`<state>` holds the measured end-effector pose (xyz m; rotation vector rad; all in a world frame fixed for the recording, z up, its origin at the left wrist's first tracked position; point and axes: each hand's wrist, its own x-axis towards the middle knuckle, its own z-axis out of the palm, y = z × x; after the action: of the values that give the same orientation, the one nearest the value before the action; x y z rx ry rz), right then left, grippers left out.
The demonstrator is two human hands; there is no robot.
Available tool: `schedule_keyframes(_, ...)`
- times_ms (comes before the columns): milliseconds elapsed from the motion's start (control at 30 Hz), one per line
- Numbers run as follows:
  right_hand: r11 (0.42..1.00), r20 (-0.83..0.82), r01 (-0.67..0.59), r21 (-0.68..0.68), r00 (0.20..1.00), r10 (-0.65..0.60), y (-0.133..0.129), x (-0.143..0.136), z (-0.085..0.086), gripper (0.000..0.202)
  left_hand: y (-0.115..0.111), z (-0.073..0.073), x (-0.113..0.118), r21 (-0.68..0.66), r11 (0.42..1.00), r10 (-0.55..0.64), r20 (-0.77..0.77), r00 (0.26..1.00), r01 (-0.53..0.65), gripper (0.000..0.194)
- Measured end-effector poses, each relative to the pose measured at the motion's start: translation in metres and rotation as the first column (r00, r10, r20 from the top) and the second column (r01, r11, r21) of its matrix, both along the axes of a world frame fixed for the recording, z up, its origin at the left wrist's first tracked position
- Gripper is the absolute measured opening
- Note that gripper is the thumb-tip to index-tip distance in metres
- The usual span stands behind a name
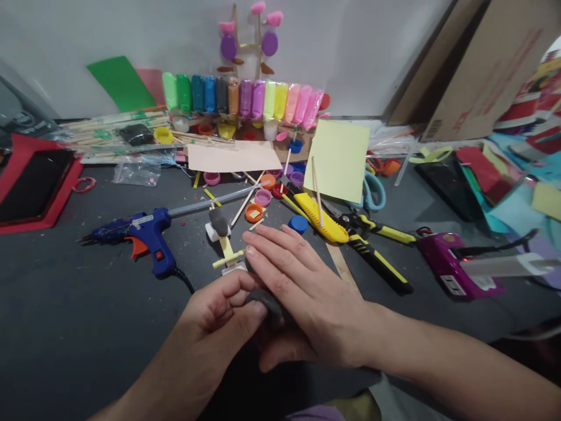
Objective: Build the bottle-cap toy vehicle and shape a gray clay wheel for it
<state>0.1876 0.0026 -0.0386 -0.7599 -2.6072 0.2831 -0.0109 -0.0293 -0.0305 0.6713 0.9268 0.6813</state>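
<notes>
My left hand (223, 321) is curled, with thumb and fingers closed round a lump of dark grey modelling clay (270, 307). Over it my right hand (302, 286) lies with fingers stretched out and together, its palm side against the clay and my left fingers. Part of the clay is hidden between the two hands. Just beyond my fingertips stands a small figure (227, 248) of pale yellow stick pieces, with a dark grey clay piece (218, 222) on top and white parts low down. Its near side is partly covered by my hands.
A blue glue gun (151, 234) lies left, its cord trailing toward me. Right of centre are a yellow utility knife (322, 217), pliers (381, 266) and several bottle caps (298, 224). Coloured clay packs (245, 99) line the back; a purple power strip (453, 266) sits right.
</notes>
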Motion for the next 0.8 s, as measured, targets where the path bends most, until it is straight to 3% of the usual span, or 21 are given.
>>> schedule_keyframes(333, 0.997, -0.072, -0.078, -0.028, 0.994, 0.076, -0.0002, -0.0006, -0.0006, 0.085, 0.0007, -0.0032, 0.0016, -0.034, 0.999, 0.033, 0.109, 0.994, -0.029, 0.025)
schedule_keyframes(533, 0.994, -0.134, -0.100, -0.052, 0.987, 0.092, 0.0030, 0.0031, 0.0002, 0.085, 0.0005, -0.0002, 0.0009, -0.055, 0.998, 0.027, 0.094, 0.995, -0.022, 0.013)
schedule_keyframes(800, 0.986, -0.172, -0.134, -0.103, 0.978, 0.115, 0.0050, 0.0019, 0.0017, 0.077, -0.0008, -0.0020, 0.0013, -0.048, 0.999, -0.014, 0.126, 0.992, 0.020, 0.014)
